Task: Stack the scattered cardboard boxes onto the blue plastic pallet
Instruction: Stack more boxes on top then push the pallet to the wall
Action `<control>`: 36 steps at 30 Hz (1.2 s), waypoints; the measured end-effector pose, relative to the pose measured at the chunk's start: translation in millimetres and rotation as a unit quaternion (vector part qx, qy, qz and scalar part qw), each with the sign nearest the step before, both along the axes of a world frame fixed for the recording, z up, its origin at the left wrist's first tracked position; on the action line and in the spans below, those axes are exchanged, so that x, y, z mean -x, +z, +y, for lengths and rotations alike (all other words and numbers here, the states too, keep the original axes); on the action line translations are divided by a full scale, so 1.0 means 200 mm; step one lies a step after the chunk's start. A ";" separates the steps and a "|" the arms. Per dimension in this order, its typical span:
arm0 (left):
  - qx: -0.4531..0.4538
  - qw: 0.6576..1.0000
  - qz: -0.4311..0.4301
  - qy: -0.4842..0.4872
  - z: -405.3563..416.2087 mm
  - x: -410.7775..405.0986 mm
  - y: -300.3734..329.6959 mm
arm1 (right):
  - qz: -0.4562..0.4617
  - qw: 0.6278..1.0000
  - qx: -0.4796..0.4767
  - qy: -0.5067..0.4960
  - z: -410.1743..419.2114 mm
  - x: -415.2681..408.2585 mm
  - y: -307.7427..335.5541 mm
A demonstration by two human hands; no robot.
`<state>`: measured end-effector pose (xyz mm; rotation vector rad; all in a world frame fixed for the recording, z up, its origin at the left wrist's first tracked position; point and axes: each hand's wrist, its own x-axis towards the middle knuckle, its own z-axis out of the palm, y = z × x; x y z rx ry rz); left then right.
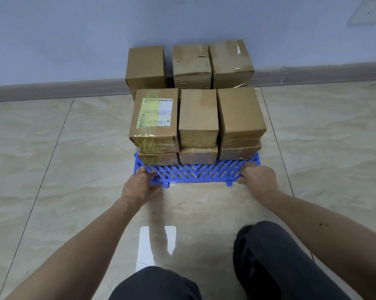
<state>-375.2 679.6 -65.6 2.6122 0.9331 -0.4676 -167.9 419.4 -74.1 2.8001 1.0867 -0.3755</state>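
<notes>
- Head view: the pallet (195,173) sits mid-frame on the tiled floor (52,148), right up near the wall (74,29).
- The boxes (199,118) are all on it, two rows of three, stacked at least two high in front; the front-left one has a yellow label (155,112).
- Left hand (139,185) grips the pallet's near-left corner.
- Right hand (258,178) grips the near-right corner, fingers curled over the edge.
- Dark-trousered knees (267,245) at the bottom.

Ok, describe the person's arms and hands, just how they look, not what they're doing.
Both arms are bare to above the elbow, with no sleeves in view. The left hand and right hand wear no gloves, rings or watch. A few small dark spots mark the forearms.
</notes>
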 end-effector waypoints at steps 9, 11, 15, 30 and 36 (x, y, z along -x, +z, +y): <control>-0.002 1.000 0.006 -0.011 0.01 -0.02 0.01 | -0.003 1.000 -0.001 0.003 -0.01 -0.04 -0.01; -0.002 1.000 0.004 -0.011 0.01 -0.02 0.01 | -0.001 1.000 -0.002 -0.001 -0.01 -0.05 -0.01; -0.012 0.999 0.019 -0.030 0.02 -0.02 0.01 | -0.012 1.000 0.001 0.012 -0.01 -0.04 -0.02; 0.104 0.985 0.094 -0.102 0.09 0.08 0.28 | 0.068 0.988 -0.032 0.133 -0.25 -0.24 0.49; 0.111 0.977 0.156 -0.096 0.17 0.01 0.63 | -0.033 0.982 -0.132 0.129 -0.21 -0.40 0.88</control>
